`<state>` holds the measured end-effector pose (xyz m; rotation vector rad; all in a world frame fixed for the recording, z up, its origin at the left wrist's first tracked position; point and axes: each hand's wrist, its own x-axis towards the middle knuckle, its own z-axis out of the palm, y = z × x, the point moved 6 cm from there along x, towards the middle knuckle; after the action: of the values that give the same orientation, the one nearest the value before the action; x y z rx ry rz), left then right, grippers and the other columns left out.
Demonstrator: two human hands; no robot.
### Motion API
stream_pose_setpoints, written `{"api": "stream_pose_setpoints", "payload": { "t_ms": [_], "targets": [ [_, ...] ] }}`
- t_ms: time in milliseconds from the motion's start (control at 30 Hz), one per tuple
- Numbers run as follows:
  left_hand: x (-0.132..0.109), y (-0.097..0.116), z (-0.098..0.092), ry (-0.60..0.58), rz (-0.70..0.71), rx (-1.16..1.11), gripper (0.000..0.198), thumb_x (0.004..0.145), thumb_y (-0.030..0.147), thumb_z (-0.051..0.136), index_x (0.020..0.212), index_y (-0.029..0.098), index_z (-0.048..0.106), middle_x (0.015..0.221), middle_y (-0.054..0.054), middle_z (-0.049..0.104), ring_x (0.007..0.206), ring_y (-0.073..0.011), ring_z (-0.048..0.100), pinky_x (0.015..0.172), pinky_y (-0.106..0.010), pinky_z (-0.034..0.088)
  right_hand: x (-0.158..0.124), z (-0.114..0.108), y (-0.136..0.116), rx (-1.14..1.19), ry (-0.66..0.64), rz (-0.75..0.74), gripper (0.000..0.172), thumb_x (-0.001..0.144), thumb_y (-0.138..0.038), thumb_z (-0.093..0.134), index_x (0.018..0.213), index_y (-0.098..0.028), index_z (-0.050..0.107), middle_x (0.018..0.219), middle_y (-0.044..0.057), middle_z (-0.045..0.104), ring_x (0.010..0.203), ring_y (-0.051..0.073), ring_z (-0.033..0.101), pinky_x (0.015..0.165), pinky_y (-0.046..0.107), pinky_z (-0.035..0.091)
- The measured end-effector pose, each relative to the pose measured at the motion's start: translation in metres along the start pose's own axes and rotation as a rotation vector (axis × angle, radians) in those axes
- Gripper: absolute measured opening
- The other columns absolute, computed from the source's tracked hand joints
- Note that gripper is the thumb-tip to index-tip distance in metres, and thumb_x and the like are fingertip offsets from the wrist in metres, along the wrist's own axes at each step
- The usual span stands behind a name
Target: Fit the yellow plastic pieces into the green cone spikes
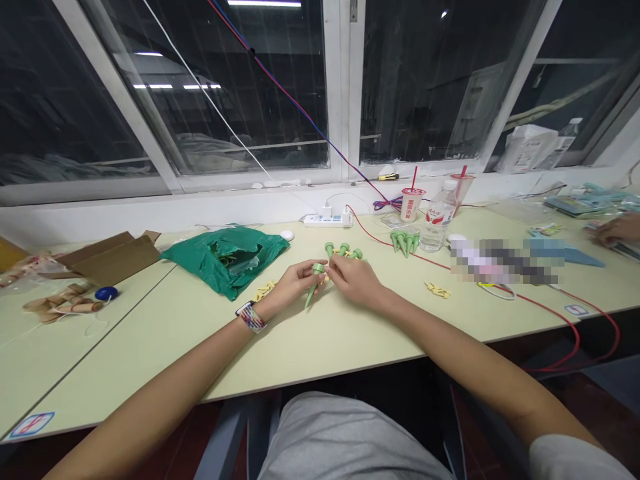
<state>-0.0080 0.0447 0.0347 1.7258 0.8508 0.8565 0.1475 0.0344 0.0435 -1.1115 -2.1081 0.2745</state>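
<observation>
My left hand (295, 283), with a watch on its wrist, is closed around a green plastic spike (312, 293). The spike's round cap points up and its tip points down toward the table. Beside the cap, my right hand (354, 280) has its fingers pinched together; whatever is between them is too small to tell. Just behind the hands lie several more green spikes (344, 249), partly hidden by my right hand. Small yellow pieces (265, 290) are scattered left of my left hand, and another small pile of yellow pieces (438, 290) lies to the right.
A torn green plastic bag (200, 257) lies at left, near a cardboard box (107, 255) and wooden pieces. Behind are a power strip (315, 221), more green spikes (404, 242), a water bottle (434, 230) and drink cups. A red cable (525, 300) crosses the right side, where another person's hand (620, 230) shows.
</observation>
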Motion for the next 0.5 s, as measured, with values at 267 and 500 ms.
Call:
{"api": "stream_pose_setpoints", "payload": {
  "t_ms": [267, 500],
  "targets": [
    [-0.006, -0.009, 0.016, -0.166, 0.027, 0.226, 0.077, 0.086, 0.039, 0.078, 0.156, 0.021, 0.053, 0.073, 0.003, 0.067, 0.066, -0.0139, 0.057, 0.064, -0.025, 0.044, -0.035, -0.022, -0.008, -0.015, -0.148, -0.292, 0.030, 0.095, -0.019, 0.060, 0.123, -0.026, 0.067, 0.130, 0.009, 0.065, 0.093, 0.019, 0.065, 0.078, 0.030, 0.047],
    [-0.007, -0.004, 0.016, -0.091, 0.121, 0.406, 0.045, 0.089, 0.044, 0.076, 0.129, 0.023, 0.075, 0.095, -0.006, 0.078, 0.083, -0.0217, 0.071, 0.076, -0.030, 0.052, -0.057, -0.025, 0.017, -0.020, -0.144, -0.124, 0.020, 0.087, -0.020, 0.067, 0.107, -0.023, 0.065, 0.097, 0.003, 0.070, 0.075, 0.016, 0.060, 0.071, 0.029, 0.044]
  ]
}}
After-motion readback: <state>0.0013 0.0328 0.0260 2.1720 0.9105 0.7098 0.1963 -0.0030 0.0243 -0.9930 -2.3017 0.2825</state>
